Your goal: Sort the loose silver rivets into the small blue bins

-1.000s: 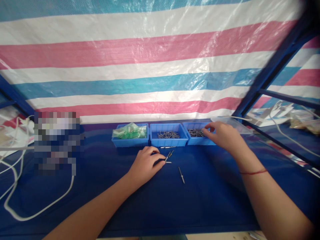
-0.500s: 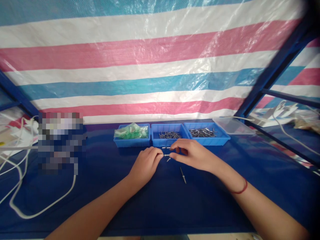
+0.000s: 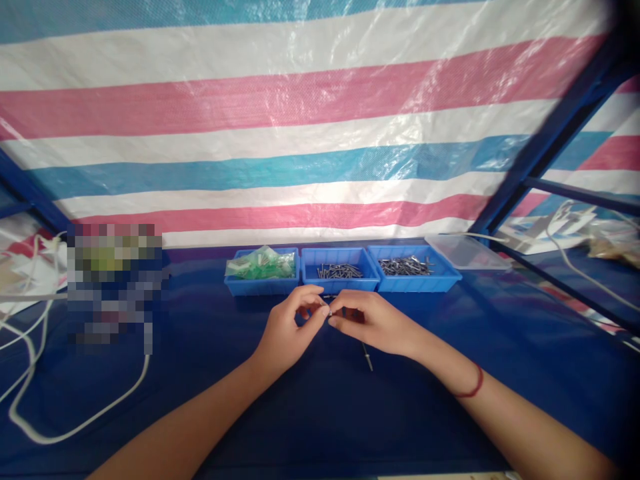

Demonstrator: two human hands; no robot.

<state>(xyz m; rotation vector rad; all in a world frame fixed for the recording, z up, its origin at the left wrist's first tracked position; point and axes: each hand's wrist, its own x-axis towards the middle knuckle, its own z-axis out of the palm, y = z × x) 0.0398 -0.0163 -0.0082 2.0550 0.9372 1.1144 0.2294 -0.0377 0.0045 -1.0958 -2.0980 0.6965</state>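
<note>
My left hand (image 3: 290, 327) and my right hand (image 3: 373, 320) meet just in front of the middle bin, fingertips almost touching. Between them is a small metal blind rivet (image 3: 329, 311), mostly covered by the fingers. Both hands are closed in a pinch at it, the left with its index finger arched above the thumb. Another rivet (image 3: 369, 361) lies on the blue table below my right hand, its upper end partly hidden. A further thin metal piece (image 3: 329, 296) shows behind the fingertips, largely covered.
Three blue bins stand in a row: the left bin (image 3: 260, 287) holds green plastic bags (image 3: 263, 264), the middle bin (image 3: 345, 283) and right bin (image 3: 445, 277) hold loose rivets. A clear lid (image 3: 470, 253) lies at right. White cables (image 3: 75, 437) loop at left, beside a blurred-out object.
My hands have drawn closer together, covering more of the rivet between them. My left index finger has lifted off the thumb. A small piece visible below the fingertips is now hidden.
</note>
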